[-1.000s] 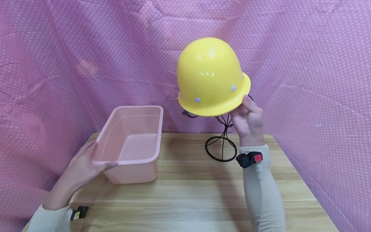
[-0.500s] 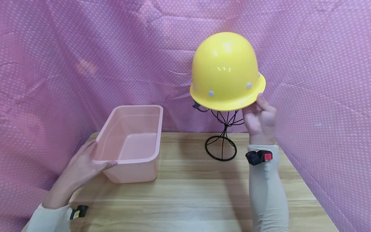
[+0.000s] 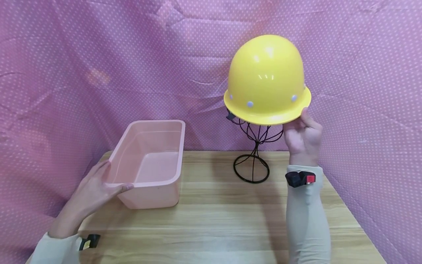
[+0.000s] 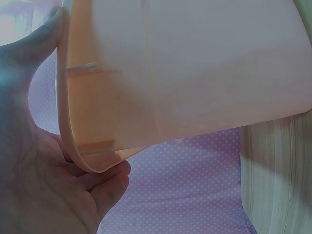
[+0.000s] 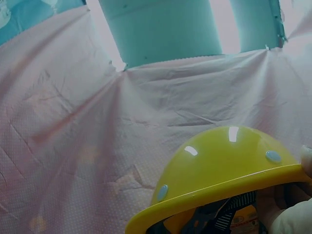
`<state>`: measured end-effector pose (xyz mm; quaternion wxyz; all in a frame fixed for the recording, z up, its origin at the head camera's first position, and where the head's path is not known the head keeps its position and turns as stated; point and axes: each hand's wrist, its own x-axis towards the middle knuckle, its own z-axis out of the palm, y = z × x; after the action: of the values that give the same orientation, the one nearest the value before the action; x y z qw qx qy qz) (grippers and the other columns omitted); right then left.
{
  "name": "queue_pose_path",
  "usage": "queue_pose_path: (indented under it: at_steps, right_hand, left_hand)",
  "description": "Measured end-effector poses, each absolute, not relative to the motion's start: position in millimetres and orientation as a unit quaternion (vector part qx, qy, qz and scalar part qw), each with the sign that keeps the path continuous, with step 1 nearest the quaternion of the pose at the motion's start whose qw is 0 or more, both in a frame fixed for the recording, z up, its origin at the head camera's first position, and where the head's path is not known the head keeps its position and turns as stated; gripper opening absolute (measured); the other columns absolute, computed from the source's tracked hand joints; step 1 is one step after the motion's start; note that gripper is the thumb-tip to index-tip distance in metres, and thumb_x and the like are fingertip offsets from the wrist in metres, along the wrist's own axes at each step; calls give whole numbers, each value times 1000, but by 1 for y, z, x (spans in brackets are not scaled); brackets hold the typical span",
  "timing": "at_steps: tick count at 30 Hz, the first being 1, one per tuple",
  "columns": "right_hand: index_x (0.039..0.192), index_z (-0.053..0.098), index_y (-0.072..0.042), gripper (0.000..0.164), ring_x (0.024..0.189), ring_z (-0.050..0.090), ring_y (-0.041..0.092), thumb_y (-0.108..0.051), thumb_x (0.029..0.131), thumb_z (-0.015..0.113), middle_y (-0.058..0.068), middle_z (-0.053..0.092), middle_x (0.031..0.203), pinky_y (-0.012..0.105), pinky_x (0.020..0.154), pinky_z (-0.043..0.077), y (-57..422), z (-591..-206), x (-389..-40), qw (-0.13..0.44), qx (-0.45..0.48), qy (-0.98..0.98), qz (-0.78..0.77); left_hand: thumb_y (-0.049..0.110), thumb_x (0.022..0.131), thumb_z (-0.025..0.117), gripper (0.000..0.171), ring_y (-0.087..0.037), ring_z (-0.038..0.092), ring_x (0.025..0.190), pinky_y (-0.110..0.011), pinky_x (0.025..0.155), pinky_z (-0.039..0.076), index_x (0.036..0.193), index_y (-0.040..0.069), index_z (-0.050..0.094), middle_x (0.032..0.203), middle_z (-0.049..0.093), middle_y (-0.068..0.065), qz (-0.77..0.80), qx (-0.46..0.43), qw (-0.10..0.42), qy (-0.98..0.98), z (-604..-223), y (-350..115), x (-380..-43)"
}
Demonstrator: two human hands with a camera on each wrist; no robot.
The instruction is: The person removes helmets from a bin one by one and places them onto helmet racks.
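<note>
A yellow hard hat (image 3: 267, 80) is held dome up, tilted slightly, over a black wire stand (image 3: 256, 147), whose upper part is hidden by it. My right hand (image 3: 304, 141) grips the hat at the right side of its brim, thumb on top and fingers underneath. Dark harness straps (image 5: 229, 213) show inside the hat in the right wrist view. On the left, my left hand (image 3: 89, 193) holds the near left corner of a pink plastic tub (image 3: 153, 198). Its thumb lies along the front rim, and its fingers curl under the rim in the left wrist view.
Both the tub and the stand are on a light wooden table (image 3: 211, 227), the stand towards the back. A pink dotted curtain (image 3: 148, 73) hangs close behind the table and along both sides.
My right hand has carried the hard hat to the right and slightly up, bringing it over the wire stand. The left hand and tub have stayed in place.
</note>
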<state>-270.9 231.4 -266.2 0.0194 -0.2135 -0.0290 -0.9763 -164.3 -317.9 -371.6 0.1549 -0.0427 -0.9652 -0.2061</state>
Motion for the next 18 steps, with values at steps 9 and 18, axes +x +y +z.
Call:
queue_pose_path:
  at_steps: [9,18]
  right_hand:
    - [151,40,3,62,150,41,26,17,90,44,16,48,156,42,129,27,242,-275,-276,17,-224,-57,-973]
    - [151,40,3,60,148,43,28,14,92,45,15,48,155,44,128,29,246,-282,-279,7,-221,-46,-974]
  left_hand:
    - [62,78,78,111,-56,39,135,-73,104,35,151,-9,35,152,39,-34,-201,-42,152,-967,-371,-318,-165]
    - [61,79,77,113,-57,36,138,-75,105,33,153,-11,31,154,37,-33,-202,-35,142,-968,-372,-318,-165]
